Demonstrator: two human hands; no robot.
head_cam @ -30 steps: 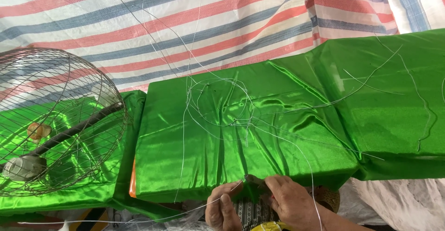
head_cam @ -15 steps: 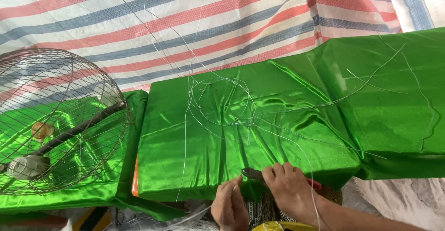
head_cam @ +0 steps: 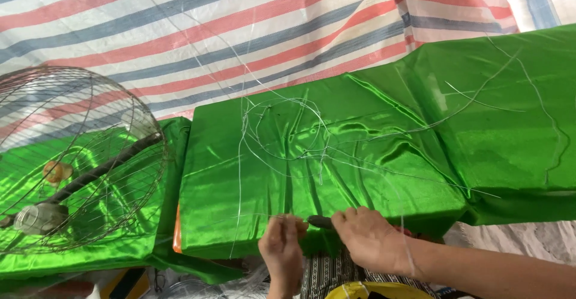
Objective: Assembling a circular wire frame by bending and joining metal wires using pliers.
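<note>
The right hand [head_cam: 371,239] is curled tight around a dark-handled tool [head_cam: 321,221], pliers or cutters by the look of it, though I cannot tell which; the tool's tip pokes out toward nine o'clock. The left hand [head_cam: 282,248] sits just beside it, fingers pinched together on a thin pale wire [head_cam: 240,179] right where the tool's tip ends. Both hands work at the near edge of a table draped in shiny green satin cloth [head_cam: 384,155]. From the pinch the wire runs up toward twelve o'clock into a loose tangle of loops [head_cam: 288,128] lying on the cloth, with more strands trailing off toward two o'clock. Well apart at nine o'clock stands a round wire fan guard [head_cam: 78,155], with a dark bar crossing it. Behind everything, from eleven to one o'clock, hangs a red, blue and white striped tarpaulin [head_cam: 210,23]. At six o'clock, below the wrists, a yellow rim [head_cam: 360,288] peeks in.
</note>
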